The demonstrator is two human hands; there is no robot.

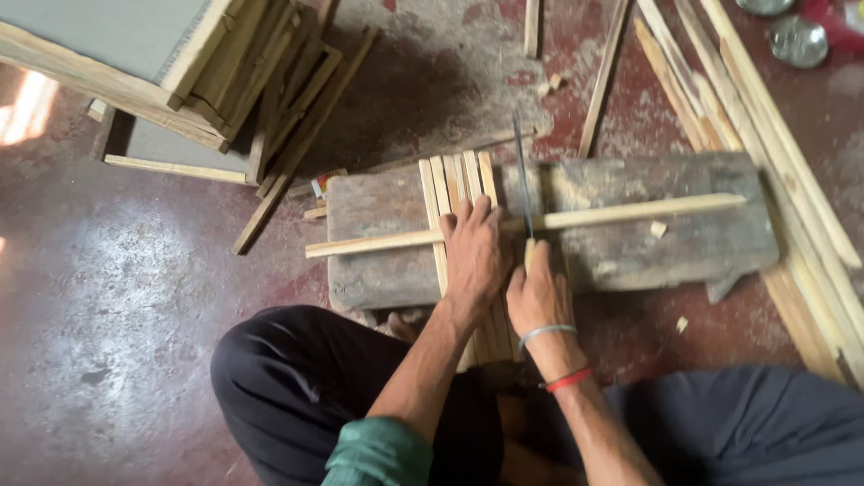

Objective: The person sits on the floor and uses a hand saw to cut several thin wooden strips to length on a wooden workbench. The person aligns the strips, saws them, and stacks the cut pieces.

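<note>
Your left hand (472, 256) lay flat and palm down, fingers stretched forward and close together, pressing on a long thin wooden strip (621, 214) that ran crosswise under your fingertips. It gripped nothing; it only held the strip down. Beneath the strip and under your palm sat a bundle of short wooden slats (454, 180), laid side by side and running away from you, their near ends passing below your wrist toward your knees.

Your right hand (538, 297) was just beside the left, on its outer side, closed in a fist around the handle of a narrow saw (522, 175). The thin dark blade reached forward from that fist and crossed the strip right next to your left fingertips.

All of this rested on a worn grey wooden block (648, 247) lying on the floor in front of your hands. A small wood chip (659, 229) lay on the block, well out beyond your right hand. Further to that side, a row of long wooden battens (765, 135) lay on the red floor (117, 297). Far ahead of your left hand, a stack of wooden frames (225, 72) stood.

You wore a silver bangle (545, 332) and a red thread (569, 380) on your right wrist.
</note>
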